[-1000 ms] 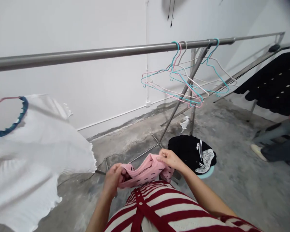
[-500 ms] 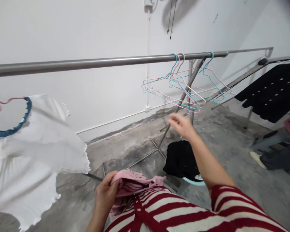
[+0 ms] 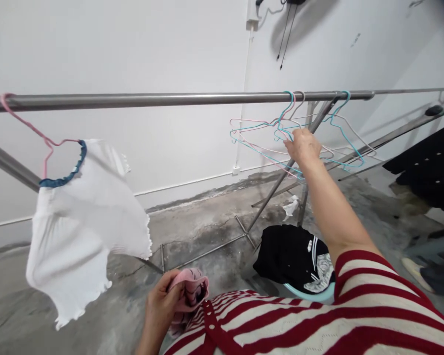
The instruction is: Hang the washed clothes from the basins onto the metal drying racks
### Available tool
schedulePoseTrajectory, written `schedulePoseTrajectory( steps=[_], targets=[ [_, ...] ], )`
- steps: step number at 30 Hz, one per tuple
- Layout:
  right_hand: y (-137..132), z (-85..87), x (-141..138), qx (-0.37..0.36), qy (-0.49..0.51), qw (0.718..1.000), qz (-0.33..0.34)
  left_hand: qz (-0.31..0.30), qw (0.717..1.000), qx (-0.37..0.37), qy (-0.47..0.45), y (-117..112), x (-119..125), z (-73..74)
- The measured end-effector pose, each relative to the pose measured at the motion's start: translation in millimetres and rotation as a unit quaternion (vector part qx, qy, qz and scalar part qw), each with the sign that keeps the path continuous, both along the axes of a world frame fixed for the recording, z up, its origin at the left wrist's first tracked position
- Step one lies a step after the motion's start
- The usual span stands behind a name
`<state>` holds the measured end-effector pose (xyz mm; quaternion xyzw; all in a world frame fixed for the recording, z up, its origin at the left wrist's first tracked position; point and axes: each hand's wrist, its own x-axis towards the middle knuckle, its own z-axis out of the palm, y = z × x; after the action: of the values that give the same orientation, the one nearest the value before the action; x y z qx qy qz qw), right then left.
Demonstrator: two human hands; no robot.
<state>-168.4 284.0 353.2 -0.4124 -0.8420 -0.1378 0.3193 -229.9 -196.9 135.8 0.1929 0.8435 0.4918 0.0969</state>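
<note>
My left hand (image 3: pixel 162 306) is closed on a bunched pink garment with dark dots (image 3: pixel 190 291), held low against my red-and-white striped top. My right hand (image 3: pixel 301 146) is stretched up to the cluster of pink, teal and white wire hangers (image 3: pixel 266 135) on the steel rail (image 3: pixel 151 100). Its fingers curl around the hanger wires. A white ruffled top with a blue neckline (image 3: pixel 83 217) hangs from a pink hanger at the left of the rail.
Black clothes fill a light-blue basin (image 3: pixel 299 256) on the concrete floor below the rail. A dark garment (image 3: pixel 425 167) hangs on a second rack at the right. Another person's shoe and legs (image 3: pixel 425 266) are at the far right. A white wall stands behind.
My right hand let go of the pink garment and rose to the hangers on the rail. My left hand kept the garment and bunched it. The view tilted up and swung left.
</note>
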Motion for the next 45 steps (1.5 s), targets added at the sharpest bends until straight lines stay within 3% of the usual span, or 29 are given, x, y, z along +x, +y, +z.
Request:
schedulePoseTrajectory(
  steps=[5, 8, 12, 15, 17, 19, 21, 25, 28, 33, 37, 41, 45],
  targets=[
    [6, -2.8, -3, -0.030, -0.008, 1.000, -0.001, 0.008, 1.000, 0.008, -0.001, -2, 0, -1.9],
    [6, -6.5, -4, -0.055, 0.046, 0.995, 0.065, 0.013, 1.000, 0.002, 0.001, -2, 1, 0.3],
    [-1, 0.3, -8, -0.118, 0.168, 0.957, 0.205, 0.001, 1.000, 0.010, -0.021, 4, 6, 4.3],
    [-14, 10.3, -7, -0.148, 0.239, 0.928, 0.243, 0.000, 0.999, 0.011, -0.051, 8, 10, 6.1],
    [-30, 6.9, -1, -0.140, 0.270, 0.914, 0.267, 0.003, 0.998, 0.012, -0.061, 10, 10, 6.8],
    [-52, -12.2, 9, -0.133, 0.304, 0.895, 0.300, 0.003, 0.998, 0.016, -0.061, 13, 7, 8.0],
    [-81, -47.1, 18, -0.157, 0.350, 0.861, 0.333, 0.009, 0.998, 0.009, -0.054, 17, 0, 11.6],
    [-142, -127.9, 25, -0.377, 0.407, 0.737, 0.385, 0.018, 0.999, -0.021, 0.019, 28, -21, 31.5],
    [-172, -161.7, 30, -0.492, 0.347, 0.696, 0.391, 0.016, 0.998, -0.020, 0.066, 37, -40, 52.4],
    [-180, -167.7, 64, -0.571, 0.317, 0.672, 0.348, 0.051, 0.995, -0.001, 0.091, 48, -71, 76.1],
    [-192, -164.3, 90, -0.592, 0.226, 0.676, 0.376, 0.061, 0.989, -0.008, 0.134, 54, -83, 86.2],
    [-227, -169.8, 69, -0.594, 0.137, 0.668, 0.427, 0.030, 0.982, -0.032, 0.183, 68, -64, 80.2],
    [-259, -182.4, 32, -0.552, 0.154, 0.688, 0.445, -0.040, 0.940, -0.118, 0.317, 82, -30, 64.4]
  ],
)
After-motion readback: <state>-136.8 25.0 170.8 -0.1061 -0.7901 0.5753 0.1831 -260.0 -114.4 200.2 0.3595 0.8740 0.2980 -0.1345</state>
